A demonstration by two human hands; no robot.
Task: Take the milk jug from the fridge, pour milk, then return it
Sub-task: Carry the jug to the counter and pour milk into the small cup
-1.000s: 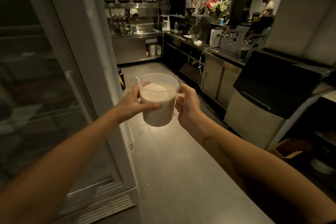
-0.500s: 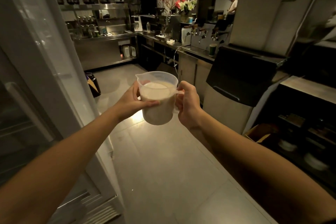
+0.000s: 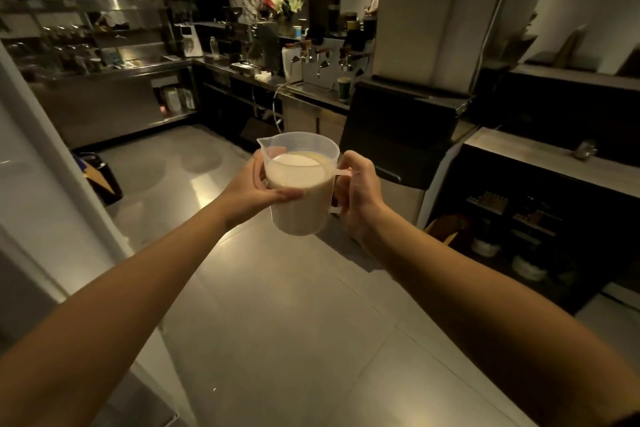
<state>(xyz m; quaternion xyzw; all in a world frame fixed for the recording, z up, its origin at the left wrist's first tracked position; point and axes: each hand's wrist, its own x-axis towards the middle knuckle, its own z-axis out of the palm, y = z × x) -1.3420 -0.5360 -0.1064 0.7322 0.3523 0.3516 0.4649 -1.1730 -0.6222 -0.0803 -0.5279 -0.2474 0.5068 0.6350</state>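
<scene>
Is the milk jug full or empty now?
Mostly full: the milk jug shows milk well up its clear wall, a little below the rim.

Left hand (image 3: 252, 189) fingers hidden behind milk jug (image 3: 299, 204); fridge (image 3: 41, 218) cut off left.

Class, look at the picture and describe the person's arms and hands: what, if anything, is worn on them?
The left forearm and right forearm are bare along all that shows: no sleeves. The left hand and right hand wear no gloves, and no watch, bracelet or ring shows in this dim light.
</scene>
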